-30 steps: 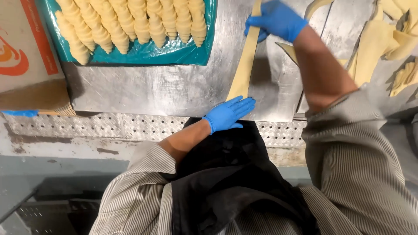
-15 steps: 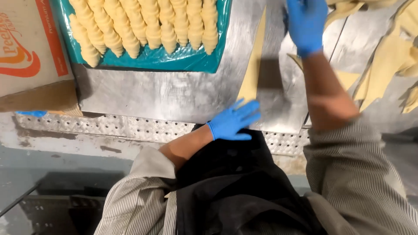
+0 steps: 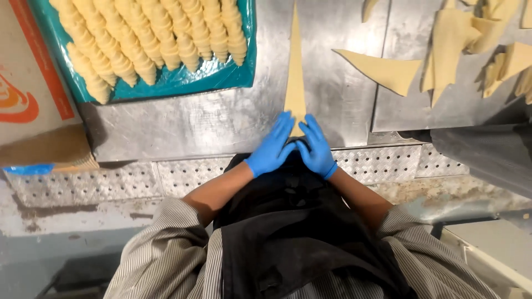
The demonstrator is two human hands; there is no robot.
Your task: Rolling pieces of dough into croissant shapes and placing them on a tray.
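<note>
A long thin triangle of pale dough (image 3: 295, 72) lies on the steel worktop (image 3: 210, 119), its point far from me and its wide end at the near edge. Both my hands wear blue gloves. My left hand (image 3: 271, 147) and my right hand (image 3: 316, 147) lie flat side by side on the wide end of the dough, fingers stretched forward and touching each other at the thumbs. The dough's near edge is hidden under my fingers.
A teal-lined tray (image 3: 183, 83) at the far left holds several rows of rolled dough pieces (image 3: 149, 39). Cut dough triangles (image 3: 443, 50) lie scattered at the far right. A cardboard box (image 3: 33, 99) stands at the left. A perforated metal ledge (image 3: 138, 177) runs along the table's near edge.
My right hand came back from the far tip of the dough strip to its near end. My left hand moved up onto the dough beside it. The strip now lies straight.
</note>
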